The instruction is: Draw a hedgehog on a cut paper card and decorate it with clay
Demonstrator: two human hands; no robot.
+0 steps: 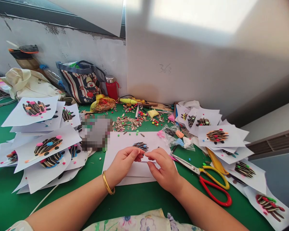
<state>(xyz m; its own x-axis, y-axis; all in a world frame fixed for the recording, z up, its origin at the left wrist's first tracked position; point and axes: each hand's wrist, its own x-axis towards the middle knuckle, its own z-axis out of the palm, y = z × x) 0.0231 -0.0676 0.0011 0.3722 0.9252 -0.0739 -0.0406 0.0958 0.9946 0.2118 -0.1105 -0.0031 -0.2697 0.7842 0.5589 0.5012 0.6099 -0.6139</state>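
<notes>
White paper (118,144) lies on the green table in front of me, bearing a seed figure (141,146) with blue dots. My left hand (124,162), with a gold bangle at its wrist, is over the paper's lower left part. Its thumb and index finger are pinched together; whatever they hold is too small to name. Close beside it on the right, my right hand (163,166) has its thumb and index finger apart, with nothing visible between them. Both hands are just below the seed figure. Small green balls (137,131) and a few seeds lie along the paper's top edge.
Seed-picture cards are piled at the left (30,154) and right (231,141). Scissors (199,171) lie right of my right hand. Loose seeds (127,123), clay bags (180,138), a striped bag (80,83) and a red bottle (112,88) are farther back.
</notes>
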